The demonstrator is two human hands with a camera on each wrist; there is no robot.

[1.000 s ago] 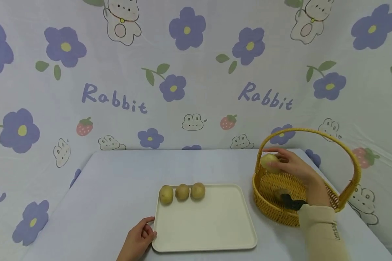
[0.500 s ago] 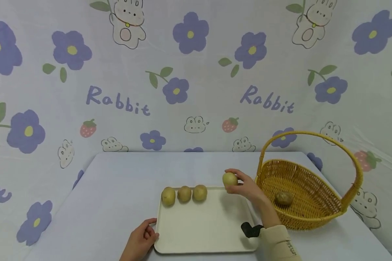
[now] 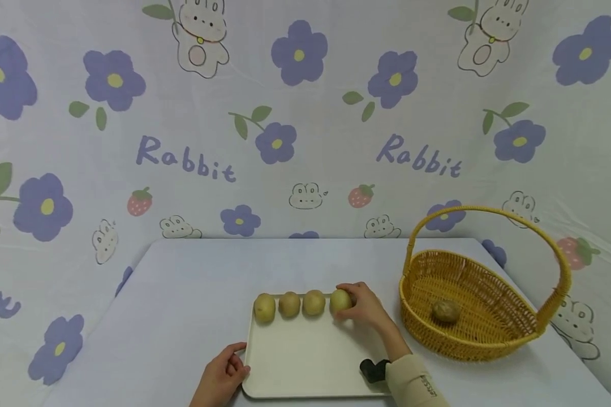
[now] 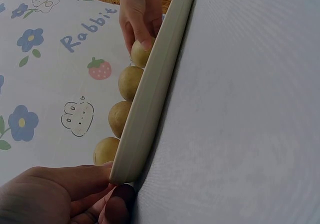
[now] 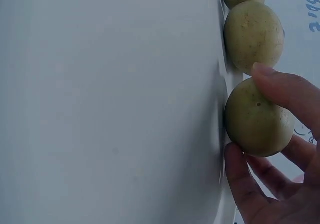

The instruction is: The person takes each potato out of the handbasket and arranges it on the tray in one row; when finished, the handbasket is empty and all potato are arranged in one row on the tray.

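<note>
My right hand [image 3: 369, 310] grips a pale yellow-green potato [image 3: 339, 303] with thumb and fingers at the far edge of the white tray [image 3: 305, 362]. In the right wrist view that potato [image 5: 259, 118] sits between thumb and fingers, close beside another potato [image 5: 254, 37]. Three more potatoes line up to its left: one at the tray's corner [image 3: 265, 308], a middle one [image 3: 289, 305] and one nearest the held potato [image 3: 314, 303]. My left hand [image 3: 220, 374] pinches the tray's left rim; the left wrist view shows its fingers [image 4: 82, 181] at the tray end.
To the right of the tray stands a yellow wicker basket [image 3: 453, 351] with a tall arched handle [image 3: 481, 210]. One brownish potato [image 3: 445, 311] lies inside it. A white table [image 3: 209, 282] meets a printed cloth backdrop [image 3: 305, 158] at the back.
My right hand has carried the potato from above the basket leftward and down to the tray's row. The left hand stays at the tray's left rim.
</note>
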